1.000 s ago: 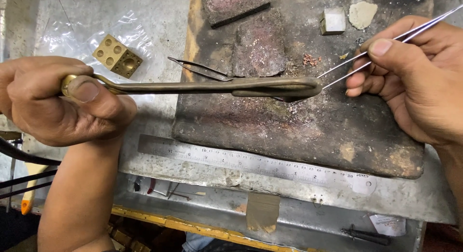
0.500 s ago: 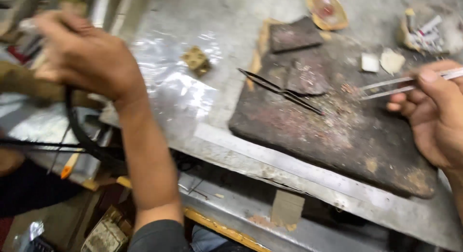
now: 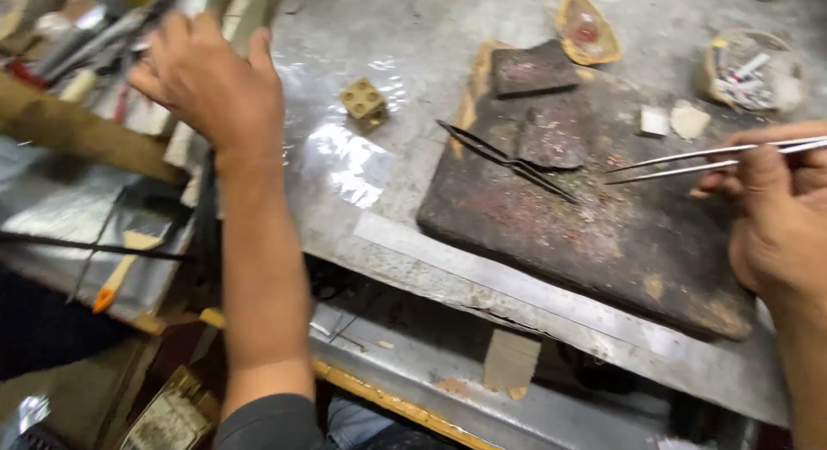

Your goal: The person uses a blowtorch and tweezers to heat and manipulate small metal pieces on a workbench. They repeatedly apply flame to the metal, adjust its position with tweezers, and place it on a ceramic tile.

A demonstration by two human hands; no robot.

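1. The right hand point(image 3: 780, 217) pinches silver tweezers point(image 3: 689, 160); their tips hang over the dark block point(image 3: 603, 235).
2. The left hand point(image 3: 211, 84) reaches among blurred tools point(image 3: 86, 37), possibly empty; its grip is hidden.

A worn grey metal workbench point(image 3: 405, 37) fills the view, scratched and stained. Its sheet-metal front edge point(image 3: 534, 316) runs diagonally toward the lower right. Just below that edge sits a lower metal shelf point(image 3: 482, 398) with a yellow-orange lip — a patch of brown tape point(image 3: 510, 362) hangs between them. Left of the bench, dim clutter — too blurred to identify.
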